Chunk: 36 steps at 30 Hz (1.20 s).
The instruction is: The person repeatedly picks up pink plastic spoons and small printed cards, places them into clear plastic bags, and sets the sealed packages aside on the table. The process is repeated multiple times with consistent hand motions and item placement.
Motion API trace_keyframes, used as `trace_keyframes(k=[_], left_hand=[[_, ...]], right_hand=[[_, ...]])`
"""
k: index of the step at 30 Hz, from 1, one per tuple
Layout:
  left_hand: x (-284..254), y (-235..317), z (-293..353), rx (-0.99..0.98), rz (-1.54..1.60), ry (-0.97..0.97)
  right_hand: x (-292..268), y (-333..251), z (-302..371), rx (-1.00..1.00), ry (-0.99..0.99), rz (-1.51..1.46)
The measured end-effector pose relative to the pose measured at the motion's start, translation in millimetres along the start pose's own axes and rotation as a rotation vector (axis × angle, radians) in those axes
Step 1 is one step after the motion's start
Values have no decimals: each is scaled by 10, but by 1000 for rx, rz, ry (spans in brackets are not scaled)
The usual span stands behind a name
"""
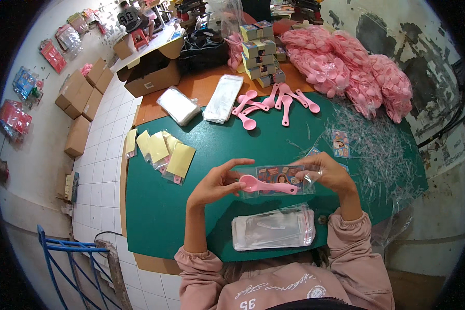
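Between my two hands a clear plastic bag [311, 187] is held up lengthwise over the green table. Inside or against it are a pink measuring spoon [269, 186] and a printed card [274, 174] with a portrait. My left hand [219, 181] grips the bag's left end by the spoon's bowl, thumb in front. My right hand [328, 173] pinches the other end near the handle; its fingertips are partly behind the film. Below them lies a stack of clear bags [273, 227]. Loose pink spoons [285, 111] lie farther off.
Yellow-backed packed pouches [181, 160] lie left. Two bag stacks [223, 98] [178, 106], card bundles [258, 49] and bagged pink spoons [346, 67] stand at the back. Clear plastic strips [377, 150] cover the right side; a printed card [341, 143] lies beside them. An open carton [152, 75] stands back left.
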<state>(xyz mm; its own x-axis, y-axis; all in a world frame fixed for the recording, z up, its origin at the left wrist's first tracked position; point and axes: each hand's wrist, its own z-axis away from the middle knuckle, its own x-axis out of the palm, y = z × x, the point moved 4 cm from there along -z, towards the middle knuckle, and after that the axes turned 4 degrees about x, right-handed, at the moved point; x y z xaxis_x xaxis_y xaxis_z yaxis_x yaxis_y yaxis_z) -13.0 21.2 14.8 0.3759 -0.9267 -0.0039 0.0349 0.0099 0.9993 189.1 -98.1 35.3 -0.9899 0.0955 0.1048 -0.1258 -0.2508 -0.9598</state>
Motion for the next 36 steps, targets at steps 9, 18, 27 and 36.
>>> trace_keyframes(k=[9,18,27,36], left_hand=[[132,-14,-36,9,-18,-57],[652,-507,138,-152,606,259],[614,-473,353,-200,401,338],[674,-368,478,-188,331,369]], right_hand=[[31,78,-15,-151,154,245],[389,33,54,-441,48,719],[770,356,62,-515,-35,998],[908,340,47,-507,-67,979]])
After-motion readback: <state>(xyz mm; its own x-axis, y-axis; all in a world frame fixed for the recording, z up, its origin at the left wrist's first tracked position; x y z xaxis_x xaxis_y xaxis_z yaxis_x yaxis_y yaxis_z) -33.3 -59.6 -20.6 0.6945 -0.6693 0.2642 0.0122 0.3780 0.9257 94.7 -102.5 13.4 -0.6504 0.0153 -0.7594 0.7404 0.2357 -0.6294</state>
